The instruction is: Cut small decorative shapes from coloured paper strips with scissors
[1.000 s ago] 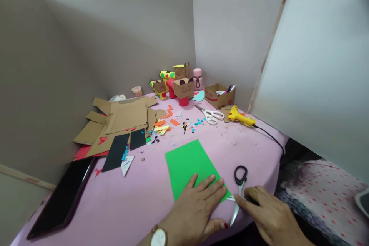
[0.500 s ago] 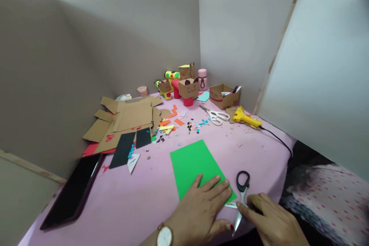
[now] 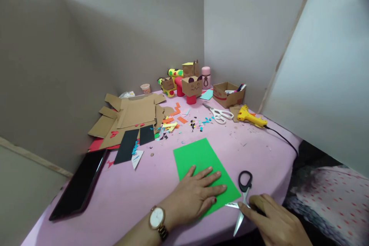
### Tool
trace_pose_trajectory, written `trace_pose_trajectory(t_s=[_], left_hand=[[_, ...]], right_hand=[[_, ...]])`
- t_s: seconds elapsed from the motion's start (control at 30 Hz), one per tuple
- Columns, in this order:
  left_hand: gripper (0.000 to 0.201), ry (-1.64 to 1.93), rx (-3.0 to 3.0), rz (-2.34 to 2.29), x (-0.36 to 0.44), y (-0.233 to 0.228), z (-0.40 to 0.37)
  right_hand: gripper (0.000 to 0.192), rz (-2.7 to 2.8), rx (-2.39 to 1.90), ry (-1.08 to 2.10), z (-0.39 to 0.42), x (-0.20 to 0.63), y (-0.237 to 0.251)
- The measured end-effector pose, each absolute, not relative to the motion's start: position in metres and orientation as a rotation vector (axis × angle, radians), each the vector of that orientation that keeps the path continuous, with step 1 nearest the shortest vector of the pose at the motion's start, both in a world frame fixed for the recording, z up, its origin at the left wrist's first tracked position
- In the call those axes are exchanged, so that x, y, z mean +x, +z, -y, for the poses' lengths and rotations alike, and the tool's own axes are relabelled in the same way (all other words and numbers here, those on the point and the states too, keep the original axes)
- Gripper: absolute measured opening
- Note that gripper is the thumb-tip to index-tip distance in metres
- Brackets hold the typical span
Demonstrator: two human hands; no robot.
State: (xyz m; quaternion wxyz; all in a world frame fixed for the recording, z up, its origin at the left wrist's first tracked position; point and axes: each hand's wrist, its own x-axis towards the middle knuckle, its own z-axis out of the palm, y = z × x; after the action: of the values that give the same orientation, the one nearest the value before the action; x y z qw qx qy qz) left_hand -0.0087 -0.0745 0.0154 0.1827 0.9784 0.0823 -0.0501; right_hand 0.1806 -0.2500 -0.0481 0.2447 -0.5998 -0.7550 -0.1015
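Note:
My left hand [image 3: 198, 193] lies flat with fingers spread on a sheet of green paper [image 3: 199, 153], and a watch [image 3: 157, 217] circles that wrist. To the right of the sheet, my right hand [image 3: 273, 217] has its fingers closed around one handle of a pair of black-handled scissors [image 3: 238, 223]. The scissors stand apart, with their blades pointing toward the table's near edge. A small white printed piece [image 3: 232, 204] lies by the scissors, partly under them, close to the sheet's right corner.
Toward the back lie white-handled scissors [image 3: 221, 116], a yellow glue gun [image 3: 251, 117] with its cord, and a cardboard box of pens [image 3: 224, 96]. Paper scraps litter the middle. Cardboard [image 3: 137, 113], black sheets [image 3: 127, 147] and a dark tablet [image 3: 79, 184] occupy the left side.
My left hand has slid a little left over the green paper, uncovering more of its lower right corner. My right hand still grips the scissors. The view has shifted slightly.

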Motion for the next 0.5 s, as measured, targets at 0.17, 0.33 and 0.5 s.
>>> trace_pose_trajectory(t_s=[0.17, 0.33, 0.5], left_hand=[[0.037, -0.078, 2.778, -0.243, -0.0078, 0.0146, 0.0778], [0.036, -0.03, 2.771, -0.238, -0.009, 0.0111, 0.0785], [0.036, -0.021, 2.761, -0.233, -0.0098, 0.0114, 0.0787]], right_hand=[[0.041, 2.077, -1.636, -0.276, 0.2502, 0.1789, -0.0497], [0.041, 2.058, -1.612, -0.262, 0.2471, 0.1743, -0.0499], [0.041, 2.097, -1.602, -0.285, 0.2465, 0.1718, -0.0483]])
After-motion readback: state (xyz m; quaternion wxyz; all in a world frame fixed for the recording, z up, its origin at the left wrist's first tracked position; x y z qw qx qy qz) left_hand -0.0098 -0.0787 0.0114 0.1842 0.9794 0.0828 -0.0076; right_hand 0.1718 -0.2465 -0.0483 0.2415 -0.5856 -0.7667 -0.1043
